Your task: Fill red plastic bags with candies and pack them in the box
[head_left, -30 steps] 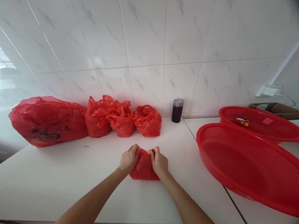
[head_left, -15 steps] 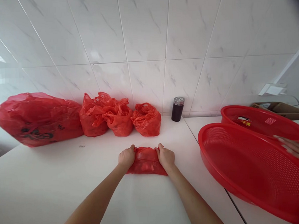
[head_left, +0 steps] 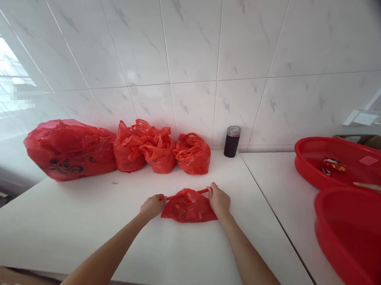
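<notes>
A red plastic bag (head_left: 189, 208) lies on the white table between my two hands, its lower part filled with something I see only dimly through the film. My left hand (head_left: 153, 206) is closed on one twisted handle of the bag, drawn out to the left. Out to the right, my right hand (head_left: 219, 200) grips the other handle, fingers wrapped round it. Both handles are stretched tight and the bag's top is bunched up in the middle.
Along the tiled wall stand a large red bag (head_left: 72, 153) with black print and several smaller red bags (head_left: 193, 155). A dark tumbler (head_left: 232, 142) stands right of them. On the right are two red baskets, one (head_left: 309, 166) holding small packets; another person's hand (head_left: 376, 188) shows there.
My hands have moved apart, pulling the bag's handles out sideways so its top gathers. The near red basket has shifted right, and more packets lie in the far one.
</notes>
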`<state>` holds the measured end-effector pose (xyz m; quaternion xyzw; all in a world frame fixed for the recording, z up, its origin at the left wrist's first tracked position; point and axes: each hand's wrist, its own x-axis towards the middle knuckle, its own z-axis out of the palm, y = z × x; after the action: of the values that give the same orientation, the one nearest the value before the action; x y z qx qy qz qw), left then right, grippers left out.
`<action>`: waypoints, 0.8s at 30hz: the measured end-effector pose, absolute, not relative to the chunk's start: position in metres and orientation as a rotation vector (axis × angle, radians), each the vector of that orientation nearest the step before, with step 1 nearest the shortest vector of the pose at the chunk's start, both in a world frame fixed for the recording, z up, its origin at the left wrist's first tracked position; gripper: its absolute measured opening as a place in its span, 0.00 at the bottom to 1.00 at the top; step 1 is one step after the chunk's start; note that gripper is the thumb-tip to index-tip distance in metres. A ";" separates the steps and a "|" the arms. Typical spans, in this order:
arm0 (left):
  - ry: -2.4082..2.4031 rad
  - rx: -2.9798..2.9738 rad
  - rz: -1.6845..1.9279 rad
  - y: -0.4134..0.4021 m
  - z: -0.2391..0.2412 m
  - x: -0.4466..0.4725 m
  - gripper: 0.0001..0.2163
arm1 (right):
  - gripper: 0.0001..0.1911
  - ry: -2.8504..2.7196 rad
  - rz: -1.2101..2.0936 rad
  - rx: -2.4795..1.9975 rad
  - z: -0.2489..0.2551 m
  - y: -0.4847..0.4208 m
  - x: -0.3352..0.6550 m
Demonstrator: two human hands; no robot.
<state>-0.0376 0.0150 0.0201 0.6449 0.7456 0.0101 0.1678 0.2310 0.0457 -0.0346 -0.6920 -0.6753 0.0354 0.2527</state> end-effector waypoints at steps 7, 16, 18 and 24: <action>1.971 2.074 0.328 0.014 0.062 0.003 0.14 | 0.19 -1.823 0.232 -1.702 -0.029 0.041 0.236; 1.628 1.869 0.253 0.008 0.074 0.013 0.10 | 0.21 -1.346 0.608 -1.602 -0.032 0.044 0.250; 1.564 1.754 0.338 -0.004 0.092 -0.024 0.09 | 0.22 -1.341 0.648 -1.583 -0.035 0.047 0.251; 1.672 1.457 0.645 -0.043 0.140 -0.160 0.16 | 0.18 -1.398 0.647 -1.632 -0.038 0.049 0.247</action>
<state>-0.1601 -0.0430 0.1402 0.5771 0.6622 0.2556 0.4040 0.2470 0.0494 -0.0376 -0.6553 -0.5613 0.2596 0.4337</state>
